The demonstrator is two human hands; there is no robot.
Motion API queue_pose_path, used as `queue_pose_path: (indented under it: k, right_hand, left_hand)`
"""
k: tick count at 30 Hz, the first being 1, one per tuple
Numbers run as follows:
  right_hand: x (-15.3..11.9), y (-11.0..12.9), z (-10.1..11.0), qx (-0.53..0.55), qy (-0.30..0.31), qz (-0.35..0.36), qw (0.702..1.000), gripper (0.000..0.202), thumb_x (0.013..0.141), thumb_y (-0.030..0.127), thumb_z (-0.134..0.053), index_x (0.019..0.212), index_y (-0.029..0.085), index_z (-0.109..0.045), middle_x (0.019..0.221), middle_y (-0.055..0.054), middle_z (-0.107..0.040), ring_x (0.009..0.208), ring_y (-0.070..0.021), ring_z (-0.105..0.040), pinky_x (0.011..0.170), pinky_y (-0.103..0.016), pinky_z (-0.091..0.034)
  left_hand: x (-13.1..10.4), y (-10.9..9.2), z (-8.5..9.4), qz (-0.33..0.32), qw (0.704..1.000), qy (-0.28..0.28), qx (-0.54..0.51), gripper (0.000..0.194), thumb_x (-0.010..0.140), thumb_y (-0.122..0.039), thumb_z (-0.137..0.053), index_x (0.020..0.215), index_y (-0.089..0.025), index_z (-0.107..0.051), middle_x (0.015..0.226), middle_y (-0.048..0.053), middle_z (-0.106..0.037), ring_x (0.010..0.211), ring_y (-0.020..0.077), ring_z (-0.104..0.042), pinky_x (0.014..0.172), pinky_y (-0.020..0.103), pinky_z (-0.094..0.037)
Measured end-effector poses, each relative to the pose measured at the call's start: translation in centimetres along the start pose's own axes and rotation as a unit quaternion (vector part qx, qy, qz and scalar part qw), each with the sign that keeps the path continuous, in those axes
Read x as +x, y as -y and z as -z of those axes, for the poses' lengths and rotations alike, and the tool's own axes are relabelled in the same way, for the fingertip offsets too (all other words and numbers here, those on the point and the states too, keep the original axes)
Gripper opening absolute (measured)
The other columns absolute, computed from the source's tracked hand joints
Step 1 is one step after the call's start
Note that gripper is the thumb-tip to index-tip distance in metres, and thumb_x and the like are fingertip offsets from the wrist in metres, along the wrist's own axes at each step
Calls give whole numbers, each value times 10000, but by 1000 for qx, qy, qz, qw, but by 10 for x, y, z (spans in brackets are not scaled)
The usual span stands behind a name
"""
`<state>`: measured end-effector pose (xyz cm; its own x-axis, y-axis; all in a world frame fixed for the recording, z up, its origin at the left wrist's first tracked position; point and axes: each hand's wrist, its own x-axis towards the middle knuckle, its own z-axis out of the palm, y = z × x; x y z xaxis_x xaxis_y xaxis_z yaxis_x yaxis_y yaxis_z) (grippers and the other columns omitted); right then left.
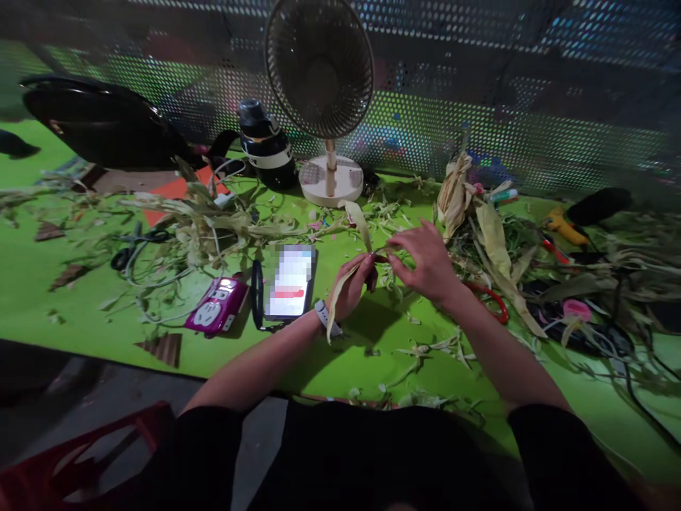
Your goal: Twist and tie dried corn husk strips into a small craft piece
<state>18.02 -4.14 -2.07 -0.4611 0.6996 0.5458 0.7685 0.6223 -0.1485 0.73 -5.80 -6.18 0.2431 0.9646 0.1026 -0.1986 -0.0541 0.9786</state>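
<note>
My left hand (352,284), with a light watch on its wrist, is closed round pale corn husk strips. One strip (360,226) stands up above the fingers, and another (336,305) hangs down over the wrist. Just to the right, my right hand (425,262) pinches the end of a thin strip that runs across to the left fingertips. Both hands are above the green table (372,369), close together. Left of them a lit phone (290,282) lies beside a dark, thin-rimmed object (257,294).
Behind the hands stand a fan (330,181) and a black bottle (269,152). A purple power socket (218,305) and scissors (125,255) are at left. Husk bundles (455,191), red-handled pliers (492,301), a yellow-handled glue gun (567,226) and cables are at right. Scraps litter the table.
</note>
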Motion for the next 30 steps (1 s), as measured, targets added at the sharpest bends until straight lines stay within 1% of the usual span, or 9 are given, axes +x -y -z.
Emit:
queue_pose_path:
  k: [3,6,8,13,17,19,22,26,30]
  right_hand:
    - [3,-8,0,11,42,27,999,201,907,262,-457,989,200,-629,939,-89,-660,947,-234,-566,993,-463,-359]
    - [4,-9,6,50,57,36,996,326,881,249,-487,1182,148,-561,1137,-149,-620,1082,-259,-534,949,-435,-412]
    - [5,-11,12,78,78,37,993,411,864,262,-517,1253,130,-517,1194,-159,-602,1106,-261,-533,934,-427,-429]
    - [6,-17,18,107,140,55,983,287,895,333,-526,1098,157,-629,994,-119,-681,959,-239,-596,865,-413,-457]
    - [4,-24,15,129,158,49,978,404,865,386,-578,1194,152,-584,1085,-133,-665,995,-235,-605,842,-387,-482]
    - [3,-27,16,121,149,47,980,327,899,339,-532,1165,166,-609,1054,-114,-687,969,-215,-625,820,-354,-485]
    - [2,-26,19,77,119,36,989,253,927,304,-488,1073,194,-662,982,-82,-720,914,-196,-645,784,-316,-473]
    - [-1,-2,23,-32,119,48,991,219,924,228,-476,958,175,-686,875,-78,-723,792,-188,-628,654,-289,-423]
    - [-8,32,13,-126,126,106,978,248,911,114,-434,975,124,-673,775,-85,-687,702,-174,-588,571,-288,-369]
  left_hand:
    - [1,9,0,36,998,14,-47,388,858,-502,-534,965,-159,-680,574,-15,-543,499,77,-469,512,226,-383]
    - [2,13,0,49,992,47,-106,388,851,-485,-556,1007,-147,-665,620,-6,-566,542,82,-503,523,221,-402]
    - [2,13,1,46,987,71,-140,369,863,-463,-549,1023,-146,-651,635,2,-569,563,90,-520,533,228,-412]
    - [2,10,2,55,982,93,-153,362,849,-463,-572,969,-131,-652,617,2,-574,526,86,-522,509,227,-407]
    - [3,9,3,64,985,74,-141,385,806,-492,-615,902,-125,-685,570,-7,-568,491,75,-500,507,224,-416]
    - [4,8,4,60,989,57,-119,365,785,-485,-642,835,-127,-694,561,-5,-580,491,74,-505,526,229,-430]
    - [6,10,3,64,994,34,-87,373,764,-489,-660,854,-130,-701,571,3,-613,521,87,-544,585,243,-458]
    - [8,14,-1,92,984,-16,-152,348,717,-461,-714,855,-143,-689,646,8,-655,620,101,-603,673,250,-485]
    - [9,15,-3,119,955,-83,-257,263,689,-378,-756,830,-166,-688,648,-27,-630,581,59,-542,585,191,-436]
